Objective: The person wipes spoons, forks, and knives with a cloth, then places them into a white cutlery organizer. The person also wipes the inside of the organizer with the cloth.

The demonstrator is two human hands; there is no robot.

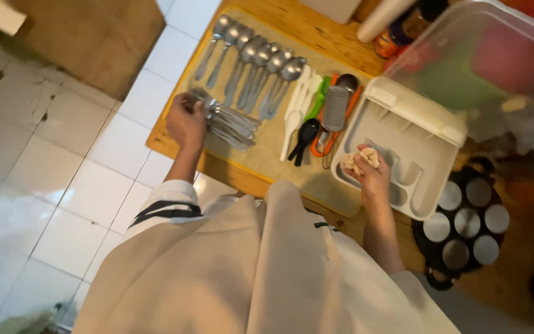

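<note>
The person's beige garment is filling the bottom of the view, and both forearms are reaching up and away from it.

The right hand (pixel 372 176) is stretching forward with the forearm nearly straight, wrist slightly bent, and is hovering over the near edge of the tray (pixel 424 133). Its fingers are clenching around a crumpled cloth (pixel 361 158), which is bunching out above the knuckles and touching the tray's near compartment. The tray, white plastic with several dividers, is lying tilted on the wooden board (pixel 316 31), just beside the mat (pixel 267 145).

The left hand (pixel 186 120) is reaching out to the left, sleeve cuff pulled back at the forearm, with the back of the hand facing the camera. Its fingers are curling around the handles of a bundle of forks (pixel 230 124), which are fanning out to the right across the mat.

Between the two hands, a black spoon (pixel 304 137), a grater (pixel 334 108), white spoons (pixel 296 111) and a green utensil (pixel 317 99) are lying close together on the mat. Farther off, a row of metal spoons (pixel 258 62) is lying side by side, bowls pointing away.

To the right of the tray, a dark pan (pixel 465 226) with round cups is resting near the person, and a clear bin (pixel 489 62) is sitting beyond the tray. White floor tiles (pixel 63 185) are showing at left.
</note>
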